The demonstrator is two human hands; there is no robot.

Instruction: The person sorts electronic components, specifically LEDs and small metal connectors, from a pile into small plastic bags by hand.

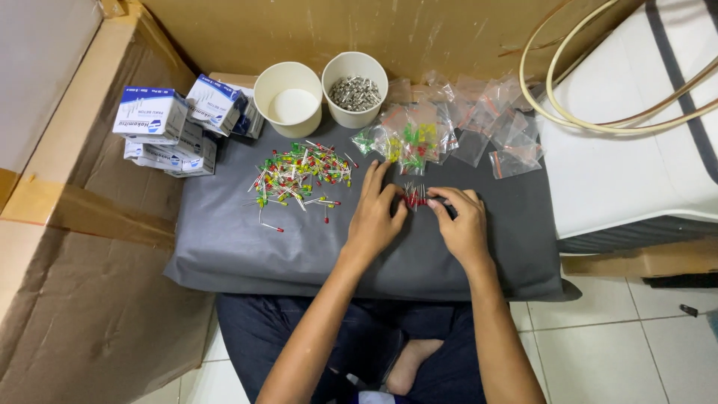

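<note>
Both hands meet over the grey mat (247,254). The left hand (374,217) and right hand (460,221) pinch a small bundle of red LEDs (416,197) between fingertips. A loose LED pile (299,173) lies left; filled bags (407,142) lie just beyond.

2 hands: left hand (372,217) and right hand (462,221), approx centre. 2 white paper cups at 12 o'clock: empty cup (288,98), and cup of small metal parts (355,88). Small blue-and-white boxes (173,129) at 10 o'clock, approx 6, stack partly hidden. Loose LEDs (301,173), red/green/yellow, at 11 o'clock: too many to count. Small clear bags (456,127) at 1 o'clock: a dozen or so, overlapping.
</note>
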